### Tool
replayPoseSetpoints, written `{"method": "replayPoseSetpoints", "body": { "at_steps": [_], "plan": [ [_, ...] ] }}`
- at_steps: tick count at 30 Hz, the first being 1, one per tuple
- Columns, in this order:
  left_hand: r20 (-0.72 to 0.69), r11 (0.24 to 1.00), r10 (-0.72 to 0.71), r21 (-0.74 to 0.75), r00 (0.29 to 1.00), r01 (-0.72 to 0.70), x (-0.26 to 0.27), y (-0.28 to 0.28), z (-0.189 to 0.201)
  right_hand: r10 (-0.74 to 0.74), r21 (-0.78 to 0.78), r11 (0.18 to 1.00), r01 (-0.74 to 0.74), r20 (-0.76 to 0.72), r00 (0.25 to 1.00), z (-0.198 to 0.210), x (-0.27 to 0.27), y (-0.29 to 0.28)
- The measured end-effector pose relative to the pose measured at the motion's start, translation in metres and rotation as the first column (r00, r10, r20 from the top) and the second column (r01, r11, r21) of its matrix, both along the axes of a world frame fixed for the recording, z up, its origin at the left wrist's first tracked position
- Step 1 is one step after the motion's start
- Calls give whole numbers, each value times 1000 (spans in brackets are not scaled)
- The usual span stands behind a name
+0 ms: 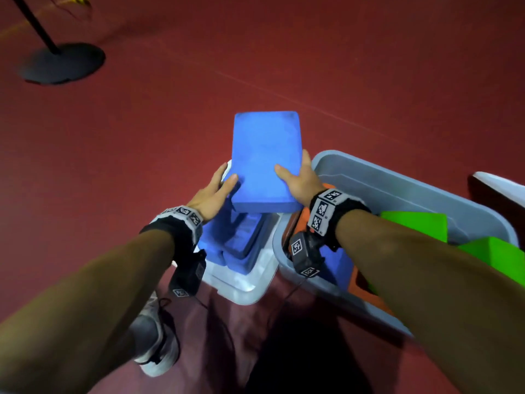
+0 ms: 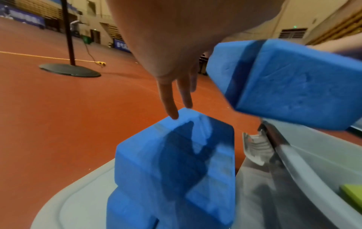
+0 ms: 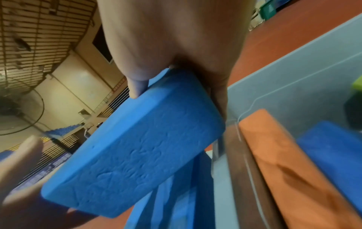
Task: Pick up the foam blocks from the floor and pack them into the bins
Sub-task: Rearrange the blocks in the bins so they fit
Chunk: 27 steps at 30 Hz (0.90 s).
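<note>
The right bin (image 1: 369, 177) is sitting at 3 o'clock of the left bin (image 1: 244, 291). Above the left bin, the right hand (image 1: 301, 180) is gripping the blue foam block (image 1: 265, 160), thumb on top. The left hand (image 1: 213, 191) is reaching forward, fingers (image 2: 168, 99) straight, touching stacked blue blocks (image 2: 176, 162) inside.

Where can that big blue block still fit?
The left bin looks crowded: blue blocks stand in it above its rim. The right bin shows bare grey room at its far end, between its far wall and the green blocks. The right hand grips the big blue block; the left hand touches a packed one.
</note>
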State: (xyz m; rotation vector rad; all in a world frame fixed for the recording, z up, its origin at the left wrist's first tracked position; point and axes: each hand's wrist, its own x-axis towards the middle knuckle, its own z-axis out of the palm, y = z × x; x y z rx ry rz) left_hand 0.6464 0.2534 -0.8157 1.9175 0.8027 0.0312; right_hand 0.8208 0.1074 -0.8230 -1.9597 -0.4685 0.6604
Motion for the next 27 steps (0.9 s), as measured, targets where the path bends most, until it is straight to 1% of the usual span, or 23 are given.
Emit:
{"method": "replayPoseSetpoints", "body": {
  "at_steps": [1,3,5,6,8,9,11,13,15,16,18,20,22,23,26,27],
  "plan": [
    [-2,999,32,-29,999,-32,-2,2,-1,49,6,999,-49,-24,999,-10,-6,8],
    [-31,993,103,-55,994,-105,-5,10,-8,110,-31,993,-112,-53,993,-3,-29,13],
    [-68,983,159,-77,985,-164,-10,16,-11,166,-79,982,-171,-64,984,0,-39,10],
    [-82,984,159,-69,984,-164,-14,18,-12,205,-147,966,-212,-58,977,0,-39,7],
    [-136,993,114,-10,984,-116,-20,23,-14,287,-327,909,-257,48,957,0,-34,-4],
    [-172,996,91,17,981,-89,-23,25,-17,307,-385,888,-251,91,947,0,-29,-10],
    [-244,997,72,50,967,-62,-24,28,-29,273,-425,885,-191,141,952,-6,-17,-22],
    [-296,994,83,96,952,-57,-17,29,-35,154,-372,923,-99,121,981,-6,-8,-35],
    [-336,973,93,229,937,-15,-5,21,-28,39,-304,953,3,131,991,-5,3,-51],
    [-354,949,85,314,931,33,2,13,-21,-4,-293,955,43,131,991,-4,10,-61],
    [-371,872,38,466,928,150,19,-4,-7,-52,-325,942,77,85,995,-6,22,-77],
    [-386,789,-88,536,918,301,47,-30,4,-30,-423,905,52,58,998,-15,35,-96],
    [-418,696,-229,561,879,448,76,-57,4,12,-505,863,24,68,998,-22,46,-117],
    [-457,663,-267,552,849,505,89,-68,2,1,-533,846,30,58,998,-26,49,-126],
    [-611,604,-273,492,743,627,117,-88,-11,-33,-582,812,52,44,998,-45,65,-147],
    [-651,563,-286,480,703,673,121,-92,-15,-23,-604,796,41,38,999,-50,68,-148]
  ]
}}
